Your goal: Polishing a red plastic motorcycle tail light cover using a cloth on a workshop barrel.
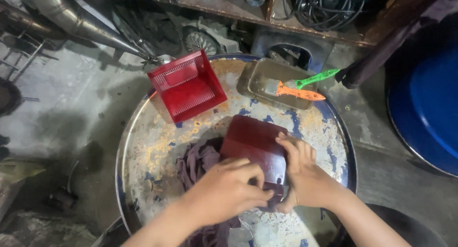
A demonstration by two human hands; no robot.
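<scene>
A dark red flat panel (253, 141) lies tilted on the rusty round drum top (152, 147). My right hand (303, 173) grips the panel's right edge near its lower corner. My left hand (229, 190) is closed over a dark purple rag (195, 163), pressing it against the panel's lower end. The rest of the rag lies bunched under and left of the panel.
A red perforated tray (187, 86) sits at the drum's far left. A shallow metal tray (267, 77) at the far right holds an orange-handled brush (298, 92) and a green-handled one (317, 78). A blue barrel (427, 108) stands at right; a metal pipe (81, 23) and shelf behind.
</scene>
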